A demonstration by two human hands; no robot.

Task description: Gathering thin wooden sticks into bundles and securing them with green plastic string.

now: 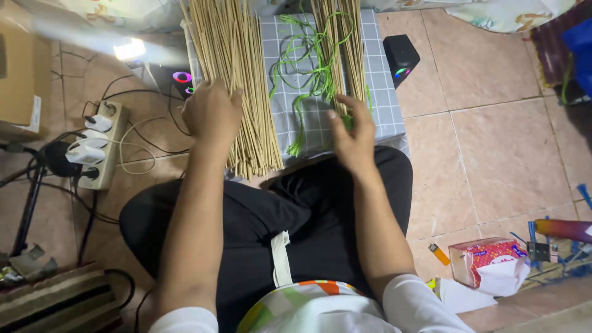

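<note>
Head view, left hand [211, 114]: grip curled, fingers resting on the large bundle of thin pale bamboo sticks [237, 86]; clasp not confirmed.
Right hand [353, 132]: grip open, fingers spread over the smaller stick bundle [346, 52] and tangled green strings [308, 68].
Support: grey checked mat [382, 92] on the tiled floor.
Risk: loose sticks may roll or splay; strings may snag the fingers.

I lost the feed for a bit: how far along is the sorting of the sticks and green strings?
Looks done: a small bundle of thin pale sticks lies apart on the grey checked cloth. In hand: the left hand presses on the big heap of pale sticks; the right hand touches the small bundle's lower end. Left: most sticks sit in the big heap, and the green strings lie loose, tying nothing.
</note>
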